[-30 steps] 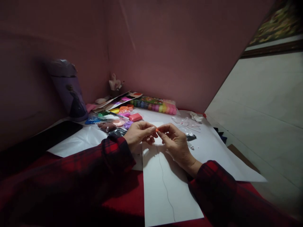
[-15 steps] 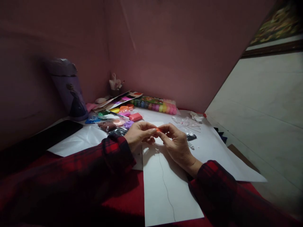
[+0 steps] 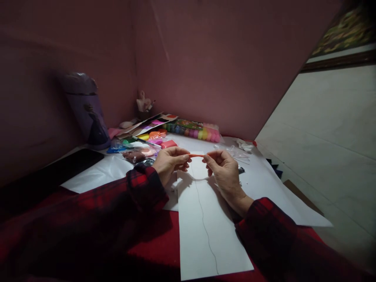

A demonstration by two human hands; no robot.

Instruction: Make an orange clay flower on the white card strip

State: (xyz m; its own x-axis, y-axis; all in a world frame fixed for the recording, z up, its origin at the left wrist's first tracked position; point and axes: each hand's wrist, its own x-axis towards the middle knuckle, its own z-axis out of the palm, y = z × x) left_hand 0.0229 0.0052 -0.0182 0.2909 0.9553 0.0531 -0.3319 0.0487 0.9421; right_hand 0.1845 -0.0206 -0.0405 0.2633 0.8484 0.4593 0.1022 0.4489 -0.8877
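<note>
A thin strand of orange modelling clay (image 3: 196, 155) is stretched sideways between my two hands. My left hand (image 3: 170, 162) pinches its left end between thumb and fingers. At the other end, my right hand (image 3: 225, 170) pinches it the same way. Both hands are held over the far part of a long white paper strip (image 3: 195, 231), which bears a wavy pencil line running lengthwise. Just beyond my left hand lie several packets of coloured clay, among them a red one (image 3: 169, 144) and a brown one (image 3: 133, 156).
A long pack of many-coloured clay (image 3: 194, 131) lies along the wall. At the left stand a purple cylinder (image 3: 86, 113) and a dark flat object (image 3: 76, 160). Clear plastic wrappers (image 3: 230, 150) and crumpled white tissue (image 3: 244, 145) lie at the right, on a white sheet (image 3: 276, 196).
My hands have moved apart. The orange clay, a small lump between my fingertips before, is now drawn out into a thin strand.
</note>
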